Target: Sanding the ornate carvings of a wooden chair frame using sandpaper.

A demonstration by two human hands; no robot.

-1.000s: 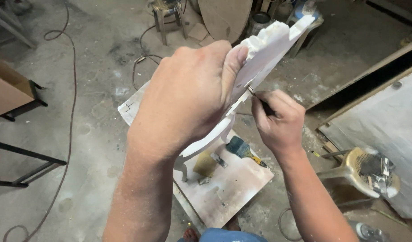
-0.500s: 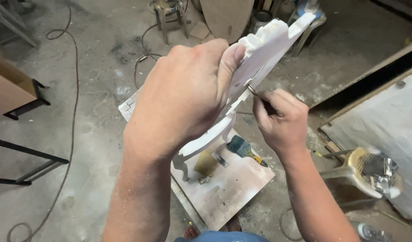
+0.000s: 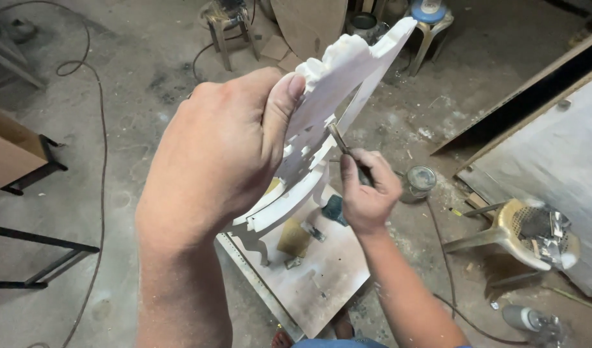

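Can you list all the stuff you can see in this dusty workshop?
white carved wooden panel with cut-out scrollwork: 1, white, held up at centre
thin metal hand tool: 1, dark, tip at the panel's edge
flat dusty white board: 1, whitish, on the floor below the panel
small round tin can: 1, grey, floor right of centre
tipped yellow plastic stool: 1, yellow, right, scraps in its seat
stool with a blue roll on top: 1, pale, top
black cable: 1, black, along the floor at left
large grey sheet: 1, grey, right edge
left hand: 1, grip around the panel
right hand: 1, grip on the tool
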